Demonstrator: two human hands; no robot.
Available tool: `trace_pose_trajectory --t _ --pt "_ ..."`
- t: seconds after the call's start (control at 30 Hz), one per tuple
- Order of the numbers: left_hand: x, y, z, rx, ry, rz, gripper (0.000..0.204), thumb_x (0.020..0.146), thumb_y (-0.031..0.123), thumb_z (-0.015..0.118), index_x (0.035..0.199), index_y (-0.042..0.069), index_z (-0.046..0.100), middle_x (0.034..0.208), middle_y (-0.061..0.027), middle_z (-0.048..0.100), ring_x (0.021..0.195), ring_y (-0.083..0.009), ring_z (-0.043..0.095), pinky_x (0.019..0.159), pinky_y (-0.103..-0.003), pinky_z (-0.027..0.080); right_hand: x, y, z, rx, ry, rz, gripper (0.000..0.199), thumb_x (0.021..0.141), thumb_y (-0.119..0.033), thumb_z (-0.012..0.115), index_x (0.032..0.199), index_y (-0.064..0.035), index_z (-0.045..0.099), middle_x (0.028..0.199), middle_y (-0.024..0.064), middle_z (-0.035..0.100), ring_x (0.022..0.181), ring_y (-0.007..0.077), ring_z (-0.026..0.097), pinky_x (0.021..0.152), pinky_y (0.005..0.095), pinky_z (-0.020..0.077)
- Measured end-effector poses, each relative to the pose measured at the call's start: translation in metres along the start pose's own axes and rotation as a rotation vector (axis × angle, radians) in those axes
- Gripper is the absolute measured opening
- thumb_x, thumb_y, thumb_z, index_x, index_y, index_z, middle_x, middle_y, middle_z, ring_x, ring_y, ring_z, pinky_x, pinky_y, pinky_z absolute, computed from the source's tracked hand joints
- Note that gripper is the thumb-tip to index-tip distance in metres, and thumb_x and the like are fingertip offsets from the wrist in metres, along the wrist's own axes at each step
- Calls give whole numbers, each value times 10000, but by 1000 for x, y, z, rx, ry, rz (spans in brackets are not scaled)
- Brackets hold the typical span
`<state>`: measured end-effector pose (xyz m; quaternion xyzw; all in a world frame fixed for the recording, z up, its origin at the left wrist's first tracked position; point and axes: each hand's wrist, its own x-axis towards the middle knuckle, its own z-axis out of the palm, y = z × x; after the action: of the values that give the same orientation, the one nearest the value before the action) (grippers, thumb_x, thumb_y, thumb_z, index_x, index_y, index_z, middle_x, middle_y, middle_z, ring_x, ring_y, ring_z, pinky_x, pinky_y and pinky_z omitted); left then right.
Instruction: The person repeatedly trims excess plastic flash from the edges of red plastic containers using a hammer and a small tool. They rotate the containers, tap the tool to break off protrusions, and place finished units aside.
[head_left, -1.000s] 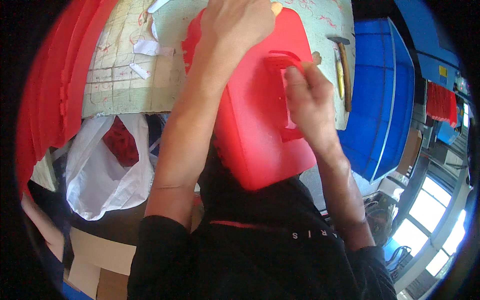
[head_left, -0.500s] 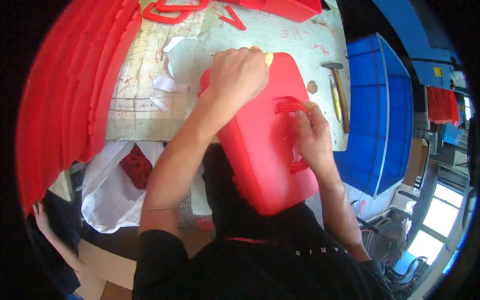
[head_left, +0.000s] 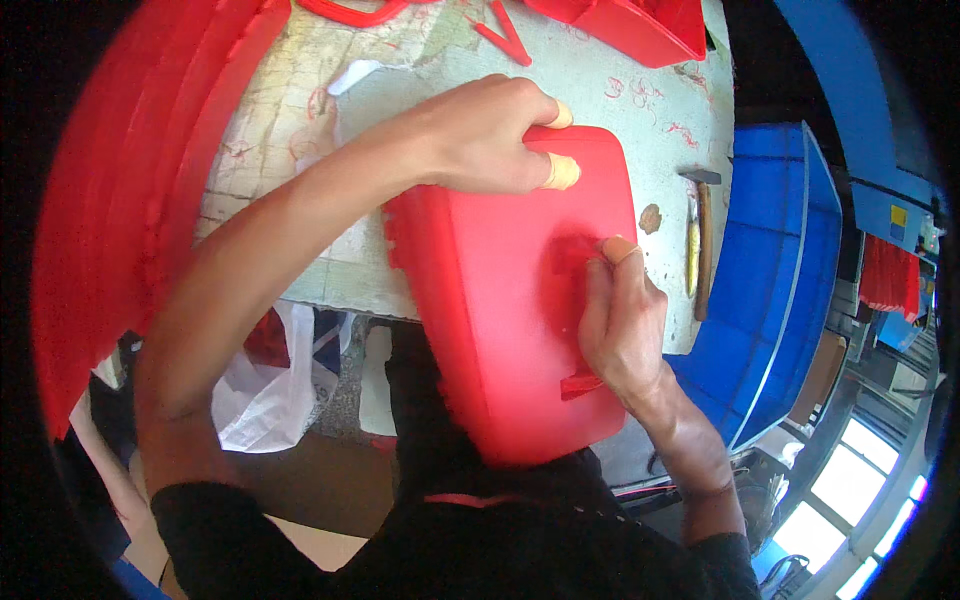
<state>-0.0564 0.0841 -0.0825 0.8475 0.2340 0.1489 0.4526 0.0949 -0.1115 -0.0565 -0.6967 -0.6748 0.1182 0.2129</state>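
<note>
A red plastic case (head_left: 510, 330) leans from the near edge of the workbench down toward my lap, its handle side up. At its far end my left hand (head_left: 505, 140) grips the rim, the thumb on the top face and a taped finger at the edge. My right hand (head_left: 628, 325) is closed at the red handle (head_left: 580, 386) on the case's right part, its curled fingers hiding most of that handle. Yellowish tape wraps fingertips on both hands. Whether the right hand also holds something small is hidden.
Red plastic shells (head_left: 140, 190) stack high at the left. A hammer (head_left: 704, 240) and a yellow tool (head_left: 692, 250) lie on the workbench (head_left: 480, 60) beside a blue crate (head_left: 765, 270). Farther off are a V-shaped red piece (head_left: 505, 38) and a red box (head_left: 650, 25). Another person's arm (head_left: 105, 460) shows at lower left.
My left hand has shifted right along the far end, its elbow swinging outward. The case has turned more upright in view. My right hand stays at the handle.
</note>
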Motion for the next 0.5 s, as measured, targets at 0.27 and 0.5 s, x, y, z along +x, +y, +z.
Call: trace_pose_trajectory --t 0.27,0.5 --pt "1 2 -2 -168 -47 -6 389 825 240 690 1124 -8 670 988 -231 709 926 -333 704 850 -389 538 8 2 4 98 -92 -27 194 907 -37 620 1019 23 474 776 213 589 684 395 652 536 449 530" --pt "-4 -5 -8 -13 15 21 462 896 204 672 1270 -51 582 1175 -239 669 1117 -331 653 977 -387 489 8 -6 -5 -253 32 -100 311 830 -104 638 1108 6 552 1007 172 595 881 301 647 680 402 547"
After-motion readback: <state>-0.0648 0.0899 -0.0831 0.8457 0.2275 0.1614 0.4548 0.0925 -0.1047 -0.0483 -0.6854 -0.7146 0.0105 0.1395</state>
